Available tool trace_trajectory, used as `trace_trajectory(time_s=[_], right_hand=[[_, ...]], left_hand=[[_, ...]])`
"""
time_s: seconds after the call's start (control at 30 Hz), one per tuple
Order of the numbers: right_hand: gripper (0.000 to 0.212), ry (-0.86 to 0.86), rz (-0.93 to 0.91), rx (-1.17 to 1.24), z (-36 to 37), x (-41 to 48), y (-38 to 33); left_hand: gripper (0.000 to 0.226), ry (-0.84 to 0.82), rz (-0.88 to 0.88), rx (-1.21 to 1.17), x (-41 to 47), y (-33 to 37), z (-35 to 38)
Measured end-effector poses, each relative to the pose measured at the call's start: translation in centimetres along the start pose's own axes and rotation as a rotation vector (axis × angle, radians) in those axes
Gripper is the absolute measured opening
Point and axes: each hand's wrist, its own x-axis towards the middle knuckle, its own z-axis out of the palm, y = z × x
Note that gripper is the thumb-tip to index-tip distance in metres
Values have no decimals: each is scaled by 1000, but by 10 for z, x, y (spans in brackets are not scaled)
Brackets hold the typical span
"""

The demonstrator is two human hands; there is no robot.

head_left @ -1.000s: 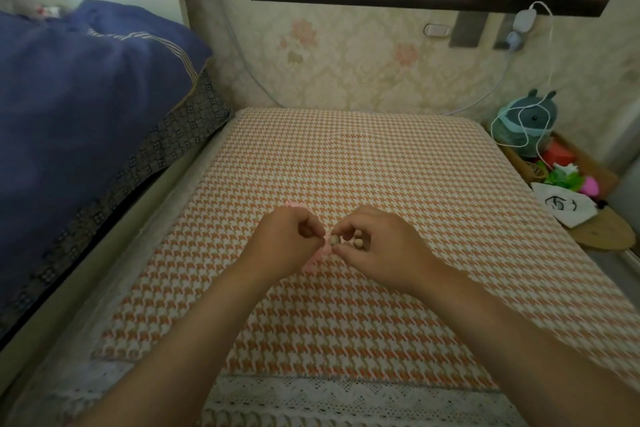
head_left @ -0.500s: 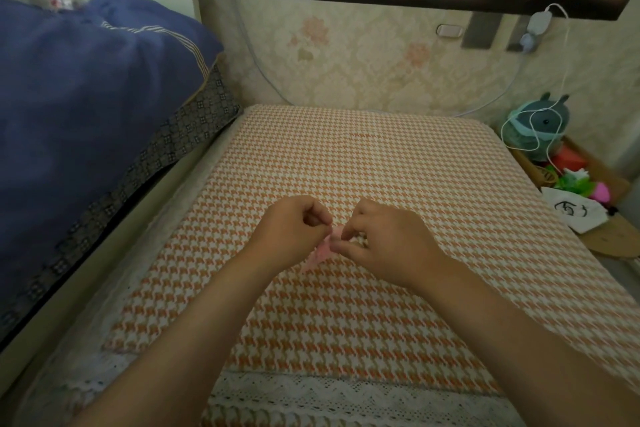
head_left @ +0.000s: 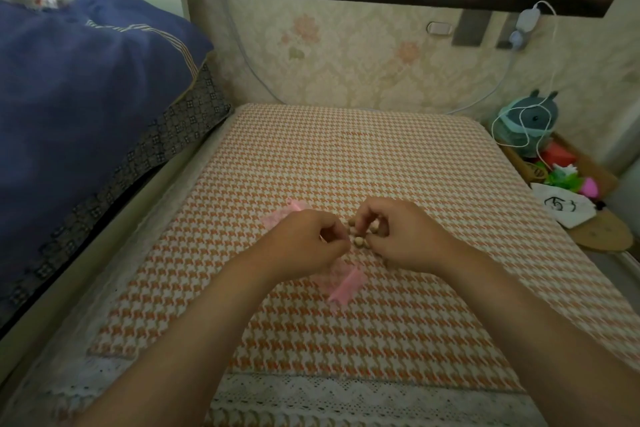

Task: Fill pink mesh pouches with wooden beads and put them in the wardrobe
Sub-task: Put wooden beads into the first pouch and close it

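Note:
A pink mesh pouch hangs from my left hand, which pinches its mouth above the orange houndstooth cloth. Another pink pouch lies on the cloth just behind that hand, partly hidden by it. My right hand is close beside the left one, fingers curled around several small wooden beads. The beads show between the two hands; how many are hidden in the palm I cannot tell.
A blue quilt on a raised bed lies to the left. At the right edge stands a wooden tray holding a green plush toy, a white pouch and colourful bits. A white cable hangs from the wall. Lace trim runs along the near edge.
My hands moved slightly apart. The pouch now hangs lower under my left hand, a second pouch shows behind it, and beads show again in my right fingers.

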Motion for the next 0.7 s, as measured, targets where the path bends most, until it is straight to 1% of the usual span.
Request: trace_trajectory(time_s=[0.07,0.13,0.2,0.3,0.47,0.57,0.7], right_hand=[[24,60,31,-77,-3,1,10],[22,64,74,-197,-2,3,20],[20,55,118,-267,1,5,25],[13,57,109,-312,7,9,29],[11,57,68,-380,20,17,38],[12,72,56,-377,24,19,41],[17,85,33,-344,30,21,45]], left_hand=[[15,36,-9,-3,8,3,6],[16,59,-18,37,19,3,13],[14,72,-30,111,30,0,21],[10,74,-85,182,44,-8,36],[20,81,-101,278,56,-13,53],[22,69,-121,251,60,-15,56],[13,75,-146,138,62,-19,57]])
